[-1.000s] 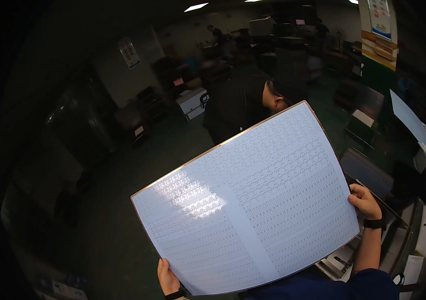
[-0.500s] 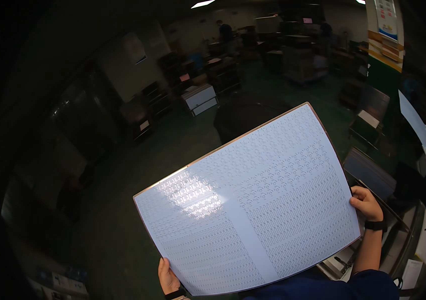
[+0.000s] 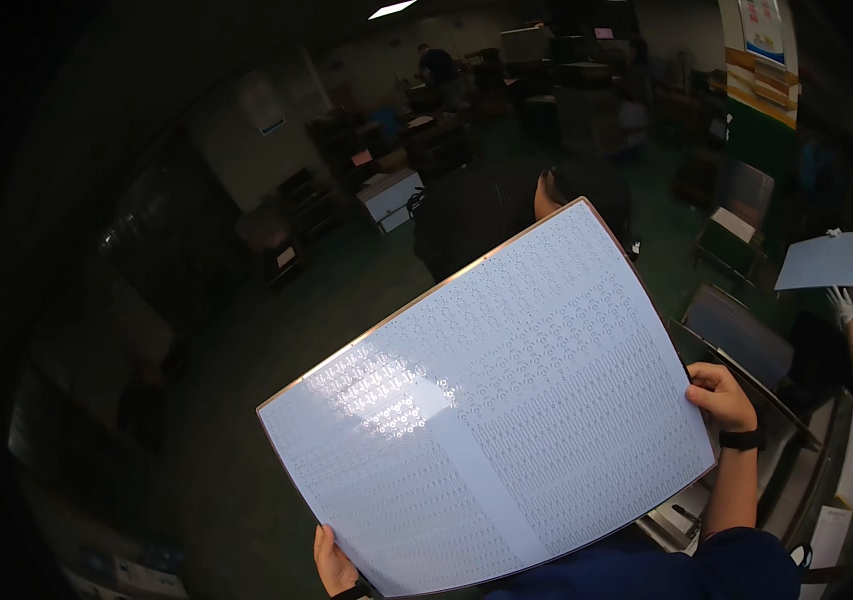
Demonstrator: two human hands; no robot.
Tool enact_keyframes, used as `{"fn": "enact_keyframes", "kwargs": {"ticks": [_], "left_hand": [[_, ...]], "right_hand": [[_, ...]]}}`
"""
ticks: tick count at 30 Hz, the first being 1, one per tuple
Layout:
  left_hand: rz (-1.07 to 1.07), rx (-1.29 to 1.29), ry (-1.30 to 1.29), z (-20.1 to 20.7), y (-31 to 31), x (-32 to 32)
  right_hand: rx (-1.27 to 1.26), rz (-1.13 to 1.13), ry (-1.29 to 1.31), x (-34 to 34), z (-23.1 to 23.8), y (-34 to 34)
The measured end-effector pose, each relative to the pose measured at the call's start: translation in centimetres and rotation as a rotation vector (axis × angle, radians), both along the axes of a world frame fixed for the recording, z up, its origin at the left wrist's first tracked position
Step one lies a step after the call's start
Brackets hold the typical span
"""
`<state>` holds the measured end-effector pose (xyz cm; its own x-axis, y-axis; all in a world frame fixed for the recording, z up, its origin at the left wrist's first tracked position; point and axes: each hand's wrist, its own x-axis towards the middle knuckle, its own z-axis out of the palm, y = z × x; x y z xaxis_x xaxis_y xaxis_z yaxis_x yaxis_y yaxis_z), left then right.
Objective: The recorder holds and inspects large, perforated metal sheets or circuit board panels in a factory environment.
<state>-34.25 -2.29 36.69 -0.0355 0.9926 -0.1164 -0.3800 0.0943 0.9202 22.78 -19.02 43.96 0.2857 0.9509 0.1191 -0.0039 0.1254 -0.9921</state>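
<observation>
Since the earlier frame, a co-worker's pale sheet (image 3: 834, 260) at three o'clock has swung flatter. The person's left hand (image 3: 334, 562) at seven and right hand (image 3: 722, 398) nearer four clamp a patterned white panel (image 3: 516, 410), mid-view; dark floor (image 3: 206, 430) borders it at eight. The white box (image 3: 392, 200) near eleven has contents too dim to tell.

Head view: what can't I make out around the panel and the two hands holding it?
All in the head view:
Panel: far side, turned away from the camera; fine marks, too small.
Left hand: most fingers, behind the panel; forearm, cut off by the lower edge.
Right hand: fingertips, behind the panel.
Person in black: lower body, hidden by the panel.
Distant worker: details, dim and blurred.
</observation>
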Motion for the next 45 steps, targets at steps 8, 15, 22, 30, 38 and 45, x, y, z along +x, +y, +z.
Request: {"fn": "enact_keyframes", "kwargs": {"ticks": [8, 15, 22, 30, 38, 45], "left_hand": [[0.009, 0.007, 0.052, 0.1, 0.3, 0.4], [-0.025, -0.008, 0.057, -0.2, 1.0, 0.1], [-0.206, -0.013, 0.036, 0.5, 3.0, 1.1], [-0.441, -0.061, -0.023, 1.8, 8.9, 4.7], [-0.701, -0.167, -0.094, 2.6, 13.7, 7.5], [-0.823, -0.232, -0.090, 0.3, 16.1, 6.8]], "right_hand": [[0.035, 0.005, -0.015, 0.2, -0.2, -0.4], [0.075, -0.018, -0.035, -0.6, 0.6, -2.4], [0.139, -0.118, 0.096, -2.3, 1.4, -3.8], [0.194, -0.363, 0.231, -2.2, 3.1, -4.3], [0.155, -0.511, 0.168, -5.0, 3.5, -8.8], [0.131, -0.627, 0.120, -10.6, 3.1, -11.7]]}}
